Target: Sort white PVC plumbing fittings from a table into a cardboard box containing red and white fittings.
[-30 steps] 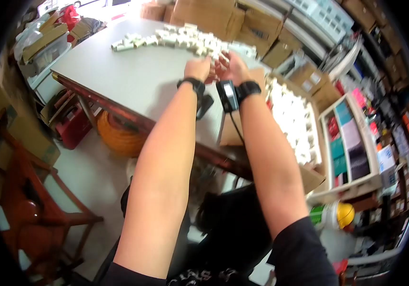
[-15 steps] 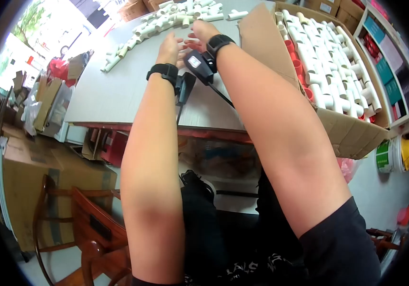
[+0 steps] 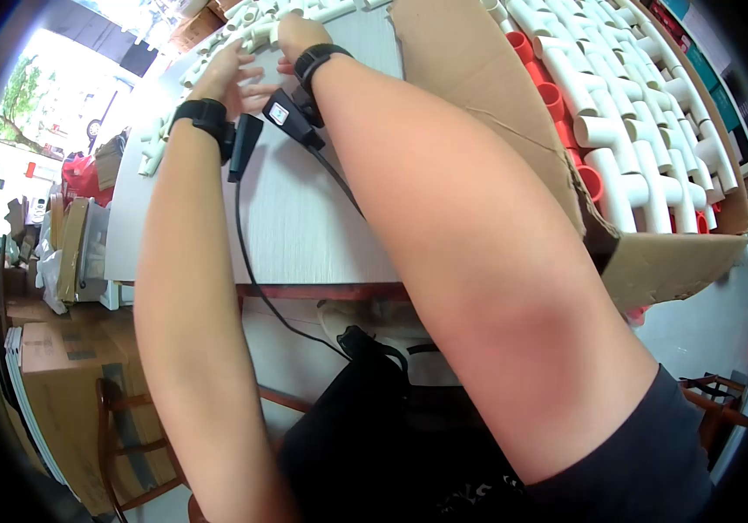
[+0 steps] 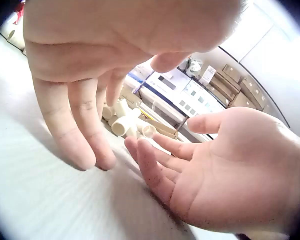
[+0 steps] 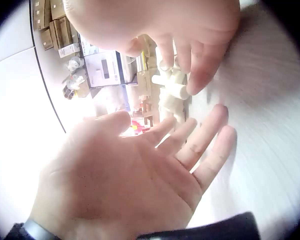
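Head view: I have the left hand point(image 3: 233, 84) and the right hand point(image 3: 298, 39) near each other at the upper left of the frame, beside the white pipe fittings point(image 3: 262, 34) heaped loosely on the surface point(image 3: 313, 244). Both hands are open, fingers relaxed and a little spread, with nothing visible in either palm. More fittings, white point(image 3: 598, 132) and red point(image 3: 551, 100), sit packed in the cardboard box point(image 3: 679, 266) at the upper right. My main worry is the pile: its pieces lie across one another at odd angles, so a sideways brush of the fingers could set some rolling. The black cable point(image 3: 248, 261) hanging from the left wrist device point(image 3: 245, 148) crosses the front of the surface and could tug or snag if that arm reached farther. The wrist devices sit close together between the arms, so they might knock if the wrists came inward. The right forearm point(image 3: 452, 200) passes beside the box's raised flap point(image 3: 470, 96) and could catch it on a swing outward. As for what I can't make out, the top edge of the head view cuts off part of the pile, and the right fingers are largely hidden there. Both wrist views show fingertips overlapping the fittings, but glare and blur leave me unable to tell whether any touch.
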`<state>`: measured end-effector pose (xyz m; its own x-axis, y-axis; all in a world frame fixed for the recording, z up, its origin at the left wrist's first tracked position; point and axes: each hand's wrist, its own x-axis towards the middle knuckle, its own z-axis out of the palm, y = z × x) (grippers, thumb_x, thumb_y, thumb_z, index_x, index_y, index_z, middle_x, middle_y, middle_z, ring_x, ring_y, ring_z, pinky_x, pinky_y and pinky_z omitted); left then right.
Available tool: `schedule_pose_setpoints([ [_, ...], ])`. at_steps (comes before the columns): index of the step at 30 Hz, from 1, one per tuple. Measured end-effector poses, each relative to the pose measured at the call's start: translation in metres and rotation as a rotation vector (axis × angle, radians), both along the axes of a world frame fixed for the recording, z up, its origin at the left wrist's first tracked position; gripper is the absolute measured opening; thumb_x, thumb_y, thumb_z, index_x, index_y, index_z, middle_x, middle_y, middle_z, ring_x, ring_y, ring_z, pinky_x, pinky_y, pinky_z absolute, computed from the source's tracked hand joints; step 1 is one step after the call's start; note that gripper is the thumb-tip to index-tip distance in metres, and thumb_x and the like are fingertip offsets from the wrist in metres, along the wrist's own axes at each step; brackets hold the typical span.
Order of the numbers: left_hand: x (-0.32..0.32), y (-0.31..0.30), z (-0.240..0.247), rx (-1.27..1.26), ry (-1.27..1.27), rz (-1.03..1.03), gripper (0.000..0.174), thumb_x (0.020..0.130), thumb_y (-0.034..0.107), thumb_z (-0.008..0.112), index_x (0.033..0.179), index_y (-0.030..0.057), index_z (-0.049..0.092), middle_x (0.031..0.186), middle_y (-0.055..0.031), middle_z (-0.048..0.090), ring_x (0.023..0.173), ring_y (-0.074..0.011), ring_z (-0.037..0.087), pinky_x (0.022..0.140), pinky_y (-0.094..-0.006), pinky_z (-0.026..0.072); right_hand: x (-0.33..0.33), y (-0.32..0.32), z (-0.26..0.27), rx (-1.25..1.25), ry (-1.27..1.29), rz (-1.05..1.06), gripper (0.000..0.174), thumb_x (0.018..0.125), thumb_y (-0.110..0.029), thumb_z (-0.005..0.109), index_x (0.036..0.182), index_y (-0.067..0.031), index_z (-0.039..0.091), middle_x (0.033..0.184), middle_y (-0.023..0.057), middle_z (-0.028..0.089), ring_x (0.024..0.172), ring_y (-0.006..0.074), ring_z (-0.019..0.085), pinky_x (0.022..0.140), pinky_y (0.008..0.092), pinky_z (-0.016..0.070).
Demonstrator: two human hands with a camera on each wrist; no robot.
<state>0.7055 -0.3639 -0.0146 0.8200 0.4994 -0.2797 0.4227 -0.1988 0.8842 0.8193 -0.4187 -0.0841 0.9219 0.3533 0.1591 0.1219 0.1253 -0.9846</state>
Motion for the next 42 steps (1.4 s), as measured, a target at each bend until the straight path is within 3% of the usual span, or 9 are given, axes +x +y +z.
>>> schedule_pose_setpoints([
  [5,0.03,0.017,0.001,-0.027,-0.1,0.049,0.078,0.089,0.057,0.034,0.142,0.001,0.021,0.14,-0.0099,0.036,0.082,-0.019,0.056,0.066,-0.0312,0.0463,0.019,0.011,0.009,-0.217,-0.268,0.02,0.043,0.087,-0.027,0.033,0.104,0.0074,0.053,0.081,0.0229,0.063,0.061,0.0284,0.065,0.052,0.0363,0.0539],
  [7,0.04,0.019,0.002,-0.011,-0.112,0.095,0.074,0.089,0.057,0.034,0.139,0.0027,0.029,0.132,-0.0061,0.044,0.077,-0.0155,0.052,0.065,-0.0287,0.0446,0.008,0.007,0.019,-0.133,-0.069,0.02,0.042,0.087,-0.025,0.035,0.108,0.0062,0.053,0.088,0.0238,0.062,0.07,0.0296,0.064,0.059,0.037,0.0529],
  [10,0.054,0.038,0.003,-0.051,-0.07,-0.113,0.077,0.089,0.051,0.038,0.142,0.0,0.016,0.148,-0.0158,0.019,0.1,-0.0313,0.057,0.079,-0.0396,0.049,-0.005,-0.002,0.032,0.018,0.261,0.097,0.041,0.086,-0.019,0.041,0.123,-0.0021,0.044,0.106,0.0215,0.061,0.088,0.0307,0.064,0.072,0.0375,0.0522],
  [18,0.064,0.038,-0.014,-0.056,-0.165,0.035,0.072,0.086,0.052,0.046,0.132,-0.0013,0.03,0.129,-0.0117,0.042,0.088,-0.0265,0.058,0.067,-0.0366,0.0513,0.0,-0.004,0.024,-0.235,-0.293,0.059,0.043,0.084,-0.023,0.035,0.101,0.0074,0.059,0.097,0.0283,0.062,0.074,0.0312,0.067,0.065,0.0383,0.0539],
  [19,0.06,0.035,-0.015,-0.012,-0.182,0.072,0.063,0.084,0.049,0.053,0.124,0.0006,0.041,0.117,-0.0087,0.051,0.085,-0.0249,0.059,0.066,-0.0362,0.0514,-0.002,0.004,0.026,-0.101,-0.1,-0.007,0.039,0.085,-0.022,0.038,0.096,0.0053,0.063,0.093,0.0262,0.064,0.076,0.0326,0.067,0.066,0.0406,0.0539],
  [22,0.039,0.03,-0.012,0.069,-0.179,0.05,0.05,0.083,0.042,0.059,0.114,0.0043,0.049,0.108,-0.0061,0.056,0.081,-0.0218,0.06,0.068,-0.0336,0.0509,0.0,0.002,0.035,-0.409,-0.202,0.252,0.035,0.088,-0.017,0.038,0.111,-0.0038,0.061,0.118,0.0242,0.056,0.105,0.0323,0.059,0.088,0.0413,0.0475],
  [26,0.011,0.038,-0.018,0.101,-0.192,0.165,0.033,0.083,0.031,0.059,0.106,0.0084,0.056,0.101,-0.0045,0.059,0.076,-0.0167,0.06,0.057,-0.0266,0.0461,0.011,0.053,0.001,-0.457,-0.21,0.134,0.038,0.084,-0.026,0.046,0.112,-0.0047,0.061,0.119,0.0183,0.058,0.111,0.0326,0.055,0.094,0.0412,0.0438],
  [34,-0.048,0.056,-0.034,-0.172,-0.343,0.308,0.028,0.085,0.026,0.058,0.1,0.0025,0.055,0.087,-0.0068,0.059,0.064,-0.0125,0.057,0.047,-0.0215,0.0443,-0.051,-0.019,0.046,-0.652,-0.308,0.4,0.024,0.07,-0.017,0.06,0.087,-0.0027,0.069,0.086,0.0155,0.068,0.076,0.0254,0.067,0.071,0.0352,0.0519],
  [42,-0.086,0.015,0.006,-0.653,-0.588,0.249,0.025,0.082,0.014,0.05,0.102,-0.0016,0.047,0.093,-0.0139,0.057,0.08,-0.0197,0.059,0.064,-0.0276,0.0517,-0.072,-0.036,0.101,-0.519,-0.575,0.518,0.032,0.061,-0.009,0.065,0.092,0.0017,0.067,0.077,0.0143,0.066,0.059,0.0226,0.064,0.052,0.033,0.0522],
])
